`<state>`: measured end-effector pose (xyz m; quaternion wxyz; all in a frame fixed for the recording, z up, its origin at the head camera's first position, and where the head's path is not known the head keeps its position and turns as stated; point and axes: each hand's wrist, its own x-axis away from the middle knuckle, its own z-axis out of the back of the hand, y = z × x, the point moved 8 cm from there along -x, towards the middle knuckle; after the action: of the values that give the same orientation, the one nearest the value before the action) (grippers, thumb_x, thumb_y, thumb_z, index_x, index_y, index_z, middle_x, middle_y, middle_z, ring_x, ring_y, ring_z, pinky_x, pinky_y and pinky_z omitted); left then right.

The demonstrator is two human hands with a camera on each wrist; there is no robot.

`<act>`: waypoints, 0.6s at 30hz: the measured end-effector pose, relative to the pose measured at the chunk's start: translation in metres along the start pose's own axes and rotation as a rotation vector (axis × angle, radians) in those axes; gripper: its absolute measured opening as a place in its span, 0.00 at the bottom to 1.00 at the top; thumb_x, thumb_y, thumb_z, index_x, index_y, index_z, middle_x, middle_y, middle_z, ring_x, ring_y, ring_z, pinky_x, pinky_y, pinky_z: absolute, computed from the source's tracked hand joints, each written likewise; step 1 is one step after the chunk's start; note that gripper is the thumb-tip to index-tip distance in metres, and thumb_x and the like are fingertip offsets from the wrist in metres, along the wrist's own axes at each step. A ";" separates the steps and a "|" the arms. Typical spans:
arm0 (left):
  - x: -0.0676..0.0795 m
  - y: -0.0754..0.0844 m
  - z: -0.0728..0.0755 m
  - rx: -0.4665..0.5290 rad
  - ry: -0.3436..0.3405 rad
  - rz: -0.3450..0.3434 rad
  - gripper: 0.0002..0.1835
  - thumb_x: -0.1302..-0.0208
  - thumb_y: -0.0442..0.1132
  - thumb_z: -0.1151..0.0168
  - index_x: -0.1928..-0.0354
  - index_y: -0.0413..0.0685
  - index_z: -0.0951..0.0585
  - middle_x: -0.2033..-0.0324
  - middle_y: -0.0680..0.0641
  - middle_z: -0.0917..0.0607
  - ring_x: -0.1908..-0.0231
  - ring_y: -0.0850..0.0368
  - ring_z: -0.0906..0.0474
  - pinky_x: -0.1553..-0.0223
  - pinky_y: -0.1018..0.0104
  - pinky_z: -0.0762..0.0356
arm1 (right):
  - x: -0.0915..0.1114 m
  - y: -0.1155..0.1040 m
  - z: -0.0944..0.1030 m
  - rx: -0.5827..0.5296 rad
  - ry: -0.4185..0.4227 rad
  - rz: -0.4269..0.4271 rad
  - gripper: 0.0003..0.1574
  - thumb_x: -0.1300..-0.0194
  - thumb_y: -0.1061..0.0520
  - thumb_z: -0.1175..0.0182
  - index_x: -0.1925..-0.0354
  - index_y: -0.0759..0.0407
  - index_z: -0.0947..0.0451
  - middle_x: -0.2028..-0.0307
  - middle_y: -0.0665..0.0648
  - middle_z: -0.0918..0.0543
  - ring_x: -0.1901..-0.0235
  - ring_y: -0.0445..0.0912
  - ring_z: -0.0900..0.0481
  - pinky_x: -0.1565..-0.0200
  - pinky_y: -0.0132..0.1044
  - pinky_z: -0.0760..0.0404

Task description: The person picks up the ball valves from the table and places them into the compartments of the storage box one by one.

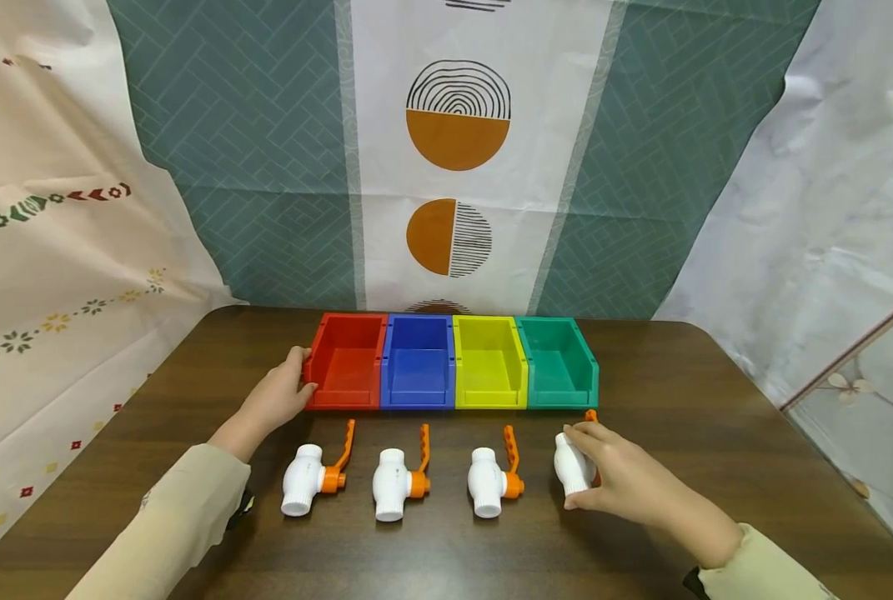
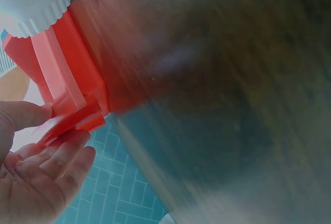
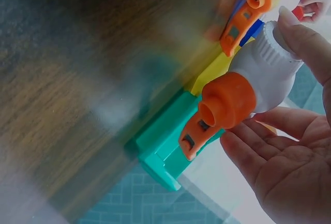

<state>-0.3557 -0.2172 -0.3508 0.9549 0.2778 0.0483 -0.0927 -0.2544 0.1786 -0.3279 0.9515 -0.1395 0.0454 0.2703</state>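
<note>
At the left end of the bin row, my left hand (image 1: 275, 393) grips the side of the red bin (image 1: 343, 401). In the left wrist view its thumb (image 2: 28, 115) is on one side of the bin's edge, with the other fingers on the far side. My right hand (image 1: 629, 473) holds the rightmost white ball valve (image 1: 570, 468) by its two ends, between thumb and fingers. That valve's orange lever handle (image 3: 194, 136) points toward the green bin (image 1: 564, 400) in the right wrist view, partly hidden by the hand in the head view.
Between the red and green bins stand a blue bin (image 1: 418, 400) and a yellow bin (image 1: 491, 401), joined side by side. Three more ball valves, left (image 1: 299, 483), middle (image 1: 391, 487) and right (image 1: 485, 483), lie in a row on the brown table (image 1: 446, 554). Patterned cloth (image 1: 288, 167) hangs behind.
</note>
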 end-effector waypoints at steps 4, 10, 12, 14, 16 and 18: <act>0.000 0.000 0.000 -0.027 0.000 0.010 0.29 0.37 0.30 0.44 0.39 0.26 0.43 0.49 0.24 0.25 0.58 0.39 0.22 0.54 0.45 0.20 | -0.001 0.001 0.003 0.001 0.006 -0.001 0.50 0.59 0.49 0.23 0.42 0.73 0.29 0.44 0.68 0.24 0.50 0.59 0.22 0.54 0.50 0.18; 0.001 -0.002 0.000 -0.040 0.007 0.004 0.29 0.37 0.30 0.44 0.39 0.25 0.43 0.49 0.24 0.25 0.58 0.39 0.22 0.54 0.45 0.21 | -0.006 0.001 0.008 0.004 0.008 0.003 0.49 0.59 0.51 0.23 0.42 0.73 0.29 0.45 0.69 0.25 0.50 0.59 0.22 0.55 0.49 0.18; 0.000 -0.002 0.000 -0.041 0.011 0.000 0.28 0.37 0.30 0.44 0.40 0.25 0.43 0.50 0.24 0.24 0.58 0.39 0.22 0.54 0.45 0.21 | -0.009 0.000 0.010 0.002 0.010 0.011 0.49 0.58 0.51 0.23 0.42 0.73 0.29 0.45 0.69 0.25 0.50 0.60 0.22 0.55 0.49 0.18; 0.000 -0.002 0.000 -0.042 0.015 -0.005 0.28 0.37 0.30 0.43 0.40 0.26 0.42 0.50 0.25 0.24 0.58 0.39 0.22 0.55 0.45 0.21 | -0.012 -0.001 0.013 0.001 0.013 0.018 0.49 0.58 0.52 0.23 0.42 0.74 0.30 0.45 0.69 0.25 0.49 0.60 0.23 0.54 0.49 0.18; -0.002 -0.002 0.000 -0.044 0.020 -0.010 0.28 0.37 0.30 0.44 0.40 0.26 0.42 0.51 0.25 0.23 0.58 0.39 0.21 0.55 0.45 0.20 | -0.015 -0.002 0.016 -0.002 0.017 0.023 0.49 0.58 0.52 0.23 0.42 0.74 0.30 0.45 0.69 0.25 0.49 0.61 0.23 0.54 0.49 0.18; -0.002 -0.002 0.000 -0.044 0.021 -0.014 0.27 0.37 0.30 0.44 0.40 0.26 0.42 0.51 0.25 0.23 0.58 0.38 0.21 0.55 0.45 0.20 | -0.020 -0.003 0.018 -0.001 0.023 0.028 0.49 0.58 0.52 0.23 0.42 0.75 0.30 0.44 0.69 0.25 0.49 0.61 0.23 0.54 0.50 0.18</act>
<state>-0.3580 -0.2185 -0.3511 0.9596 0.2571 0.0623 -0.0955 -0.2697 0.1715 -0.3063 0.9470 -0.1424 0.0581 0.2819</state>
